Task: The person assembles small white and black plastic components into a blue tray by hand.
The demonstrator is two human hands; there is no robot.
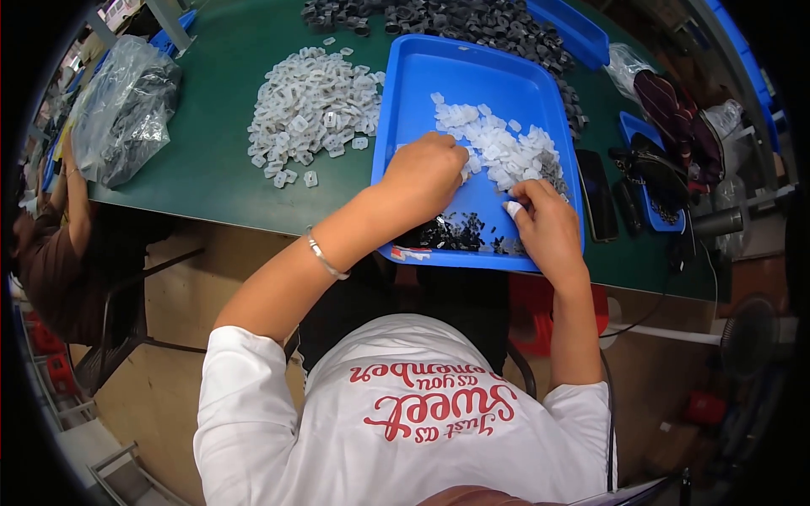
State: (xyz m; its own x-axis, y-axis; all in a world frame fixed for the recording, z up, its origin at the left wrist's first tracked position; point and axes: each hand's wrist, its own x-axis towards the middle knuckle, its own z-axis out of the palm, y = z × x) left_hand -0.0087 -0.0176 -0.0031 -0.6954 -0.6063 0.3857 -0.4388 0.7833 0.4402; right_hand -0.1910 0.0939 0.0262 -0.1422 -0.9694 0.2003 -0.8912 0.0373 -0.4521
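Observation:
My left hand [429, 175] is over the blue tray [385, 126], its fingers curled and closed; whatever they grip is hidden. To its right, my right hand [547, 226] reaches in over the tray's right side. Its thumb, with a white cover [512, 208] on it, meets the bent fingers in a pinch, and I cannot make out what is in it. Just beyond both hands lies a heap of translucent white plastic pieces [503, 152], with small grey parts [550, 166] at its right edge. Tiny black parts [451, 233] are spread along the tray's near end.
Left of the tray, a pile of translucent plastic parts [312, 110] covers the green table [219, 169]. Dark parts [472, 21] are heaped behind it. A phone [597, 196] lies at right, near a small blue tray [666, 218]. A clear bag [126, 110] and another person [63, 228] are at far left.

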